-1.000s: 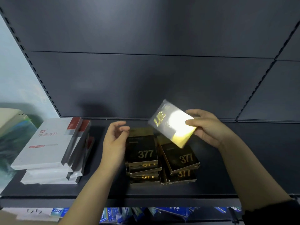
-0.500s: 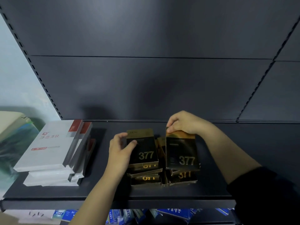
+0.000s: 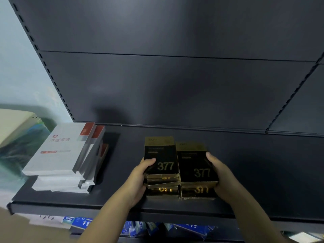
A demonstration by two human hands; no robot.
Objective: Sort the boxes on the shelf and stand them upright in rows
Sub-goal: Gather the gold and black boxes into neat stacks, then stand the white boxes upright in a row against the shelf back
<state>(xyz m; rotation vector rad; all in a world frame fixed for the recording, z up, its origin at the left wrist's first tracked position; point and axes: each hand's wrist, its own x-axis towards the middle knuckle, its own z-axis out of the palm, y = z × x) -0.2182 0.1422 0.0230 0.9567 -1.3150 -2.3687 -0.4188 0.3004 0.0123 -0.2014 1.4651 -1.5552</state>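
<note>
Two stacks of black and gold boxes marked 377 lie flat side by side on the dark shelf [image 3: 263,172]. My left hand [image 3: 140,179] grips the left edge of the left stack [image 3: 162,155], thumb on the top box. My right hand [image 3: 220,176] clasps the right edge of the right stack [image 3: 194,165], thumb on its top box. The two stacks touch in the middle. The lower boxes in the left stack sit slightly askew.
A pile of flat white boxes with red corners [image 3: 61,151] lies on the shelf's left end. The grey back panel [image 3: 175,85] rises behind. Blue packages [image 3: 84,223] fill the shelf below. A pale green bundle [image 3: 15,130] stands beyond the shelf's left side.
My right hand laid the gold box flat on the right stack, then slid from its far edge to the stack's right side. My left hand dropped lower on the left stack.
</note>
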